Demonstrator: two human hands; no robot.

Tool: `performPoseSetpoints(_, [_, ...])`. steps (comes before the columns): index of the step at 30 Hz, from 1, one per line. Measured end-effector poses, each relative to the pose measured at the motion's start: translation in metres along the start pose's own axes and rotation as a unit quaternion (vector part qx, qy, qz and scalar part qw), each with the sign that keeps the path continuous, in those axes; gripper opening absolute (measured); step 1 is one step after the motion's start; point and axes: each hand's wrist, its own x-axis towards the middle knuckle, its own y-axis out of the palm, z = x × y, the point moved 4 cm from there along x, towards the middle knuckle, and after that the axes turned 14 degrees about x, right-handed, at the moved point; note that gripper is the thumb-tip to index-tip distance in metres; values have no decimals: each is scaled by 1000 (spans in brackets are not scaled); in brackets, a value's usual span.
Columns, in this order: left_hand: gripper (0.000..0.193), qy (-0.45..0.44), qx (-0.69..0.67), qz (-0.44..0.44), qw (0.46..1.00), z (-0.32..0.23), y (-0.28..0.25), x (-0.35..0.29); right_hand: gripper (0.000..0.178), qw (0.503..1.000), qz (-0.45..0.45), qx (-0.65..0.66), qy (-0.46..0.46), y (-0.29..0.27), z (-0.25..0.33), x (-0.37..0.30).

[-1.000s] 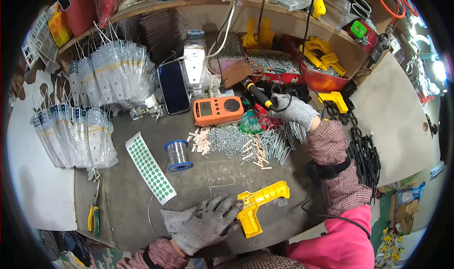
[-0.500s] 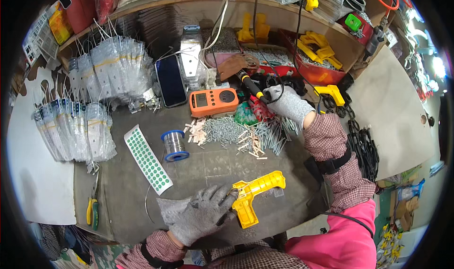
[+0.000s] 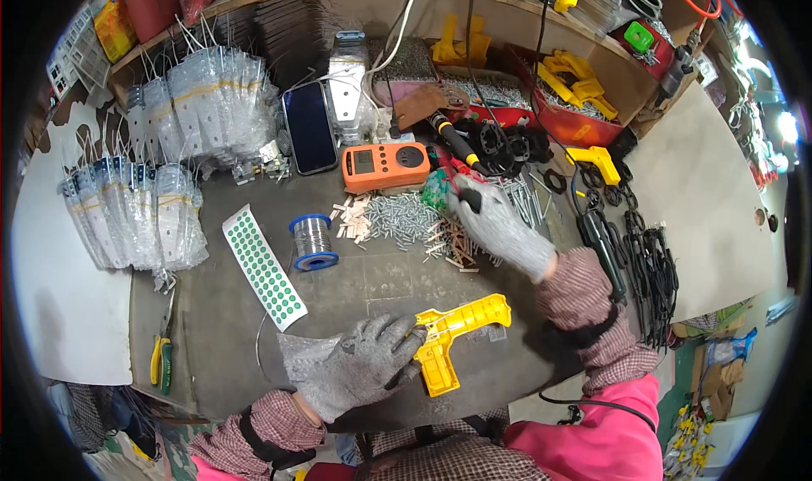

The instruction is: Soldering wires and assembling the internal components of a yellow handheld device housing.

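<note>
My left hand (image 3: 372, 362), in a grey glove, lies at the near middle of the table. Its fingers curl against the left edge of a yellow gun-shaped plastic housing half (image 3: 461, 318), hollow side up, with thin light wires inside. Under that hand lies a piece of clear bubble wrap (image 3: 304, 356). Farther off, my gloved right hand (image 3: 491, 214) reaches over the heap of screws. Its fingers are drawn together at a green mesh bundle (image 3: 436, 190) and red pieces beside it; what they hold is hidden. A soldering iron (image 3: 455, 138) with a black-and-yellow handle rests beyond.
Left of centre are a solder spool (image 3: 313, 242) and a sheet of green round stickers (image 3: 264, 268). An orange meter (image 3: 386, 168) and a phone (image 3: 309, 127) stand behind. Bagged metal plates (image 3: 135, 214) fill the left; pliers (image 3: 162, 354) lie near. Black cables (image 3: 647, 269) lie right.
My right hand has let go of the soldering iron and moved left and nearer, to the green and red pieces. A dark green-black tool now shows at the right. My left hand stays at the housing.
</note>
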Motion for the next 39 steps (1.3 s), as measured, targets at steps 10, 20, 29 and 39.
performPoseSetpoints(10, [48,33,-38,37,998,1,-7,-4,35,986,-4,-112,124,6,-18,21])
performPoseSetpoints(20, [34,-119,18,-60,991,95,27,161,24,967,66,-215,116,16,-8,35])
performPoseSetpoints(29, [39,-140,-9,-27,990,89,28,175,24,961,9,-270,60,6,5,21])
performPoseSetpoints(39, [55,-16,-90,-122,988,14,-11,71,17,967,-74,68,236,-39,-1,-149])
